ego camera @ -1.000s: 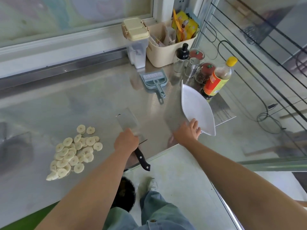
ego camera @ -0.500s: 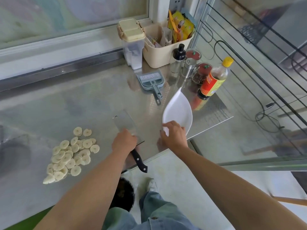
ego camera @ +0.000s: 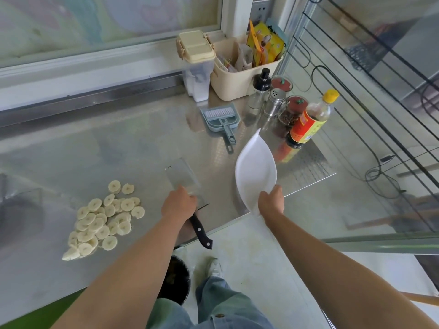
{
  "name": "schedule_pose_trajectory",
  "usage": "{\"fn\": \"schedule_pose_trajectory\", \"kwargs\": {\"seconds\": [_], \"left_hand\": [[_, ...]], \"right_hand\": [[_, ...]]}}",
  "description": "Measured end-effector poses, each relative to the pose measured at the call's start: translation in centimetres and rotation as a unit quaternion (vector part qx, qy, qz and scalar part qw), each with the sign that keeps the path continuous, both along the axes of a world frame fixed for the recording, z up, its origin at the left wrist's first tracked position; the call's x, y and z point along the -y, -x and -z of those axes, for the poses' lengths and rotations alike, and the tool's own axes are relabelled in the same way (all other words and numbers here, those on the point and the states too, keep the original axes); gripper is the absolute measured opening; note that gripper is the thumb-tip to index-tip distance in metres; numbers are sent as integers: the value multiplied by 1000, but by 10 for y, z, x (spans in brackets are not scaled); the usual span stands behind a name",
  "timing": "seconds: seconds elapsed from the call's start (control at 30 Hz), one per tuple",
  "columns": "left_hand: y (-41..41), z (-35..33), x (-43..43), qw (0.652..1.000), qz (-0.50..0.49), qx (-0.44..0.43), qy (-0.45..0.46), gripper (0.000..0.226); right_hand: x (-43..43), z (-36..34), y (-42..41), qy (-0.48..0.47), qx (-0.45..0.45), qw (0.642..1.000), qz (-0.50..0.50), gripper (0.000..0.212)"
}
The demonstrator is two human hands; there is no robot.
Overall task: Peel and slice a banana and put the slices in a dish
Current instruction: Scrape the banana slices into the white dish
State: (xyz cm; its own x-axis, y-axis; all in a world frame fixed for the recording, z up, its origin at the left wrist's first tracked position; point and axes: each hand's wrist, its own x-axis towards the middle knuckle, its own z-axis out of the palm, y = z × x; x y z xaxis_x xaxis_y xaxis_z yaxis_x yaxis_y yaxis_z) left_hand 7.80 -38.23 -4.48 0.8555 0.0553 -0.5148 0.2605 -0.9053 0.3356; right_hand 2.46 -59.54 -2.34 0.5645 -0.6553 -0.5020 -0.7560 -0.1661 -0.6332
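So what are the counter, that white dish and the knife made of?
The counter is apparently stainless steel: brushed grey, with a blurry reflection of the sauce bottle. The dish is glossy white and thin-rimmed; plastic or ceramic, I cannot tell which. The knife has a polished metal blade mirroring the counter, and a black handle with a pale rivet, probably plastic or wood.

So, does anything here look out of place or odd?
The banana slices lie in a loose heap straight on the steel counter, not in the white dish, which the right hand holds tilted. The cleaver under the left hand has its black handle poking past the counter's edge.
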Motion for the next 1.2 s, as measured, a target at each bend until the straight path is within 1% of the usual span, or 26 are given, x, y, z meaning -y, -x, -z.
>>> {"fn": "schedule_pose_trajectory", "kwargs": {"seconds": [0.07, 0.1, 0.13, 0.17, 0.2, 0.23, 0.27, 0.33, 0.4, 0.47, 0.53, 0.6, 0.67, 0.7, 0.83, 0.93, 1.0, 1.13, 1.2], "left_hand": [[2, -4, 0, 1000, -6, 24, 12, 28], [4, -7, 0, 999, -17, 31, 40, 27], [4, -10, -1, 994, -38, 32, 100, 27], [5, -14, -1, 979, -74, 20, 190, 25], [6, -21, -2, 949, -119, -4, 293, 22], [7, -28, -5, 913, -156, -33, 376, 18], [9, -34, -9, 886, -176, -53, 425, 16], [12, -42, -26, 871, -203, -40, 446, 20], [16, -43, -53, 879, -237, 37, 412, 21], [25, -44, -93, 883, -257, 101, 380, 13], [33, -45, -127, 886, -277, 123, 352, 10], [42, -45, -169, 893, -303, 146, 300, 17], [53, -45, -207, 896, -325, 143, 268, 17], [59, -44, -224, 894, -335, 140, 262, 14], [90, -34, -290, 888, -381, 139, 215, 23], [110, -23, -331, 895, -393, 124, 170, 24], [120, -18, -352, 898, -398, 111, 153, 27], [131, -6, -381, 909, -389, 86, 124, 29], [131, -3, -386, 914, -379, 82, 122, 27]], "right_hand": [[-8, -6, 4, 22, 42, 999, -21, 34], [-13, -8, 5, 28, 61, 997, -39, 33], [-20, -11, 4, 34, 77, 995, -59, 31], [-28, -13, 3, 40, 88, 992, -82, 29], [-37, -14, 0, 49, 97, 988, -106, 27], [-49, -16, -3, 57, 104, 984, -133, 26], [-62, -17, -6, 59, 109, 979, -161, 26], [-93, -21, -10, 48, 121, 967, -218, 26], [-124, -26, -12, 17, 138, 954, -264, 26], [-159, -29, -14, -23, 145, 941, -306, 25], [-185, -32, -17, -68, 128, 926, -348, 30], [-219, -30, -18, -132, 104, 907, -387, 33], [-253, -26, -17, -183, 95, 889, -409, 31], [-269, -23, -16, -191, 92, 883, -419, 31], [-330, -14, -7, -160, 76, 867, -465, 32], [-360, -5, 0, -127, 69, 845, -515, 31], [-376, 2, 5, -108, 68, 837, -532, 31], [-401, 13, 15, -93, 66, 833, -541, 29], [-408, 18, 15, -62, 67, 834, -545, 30]]}}
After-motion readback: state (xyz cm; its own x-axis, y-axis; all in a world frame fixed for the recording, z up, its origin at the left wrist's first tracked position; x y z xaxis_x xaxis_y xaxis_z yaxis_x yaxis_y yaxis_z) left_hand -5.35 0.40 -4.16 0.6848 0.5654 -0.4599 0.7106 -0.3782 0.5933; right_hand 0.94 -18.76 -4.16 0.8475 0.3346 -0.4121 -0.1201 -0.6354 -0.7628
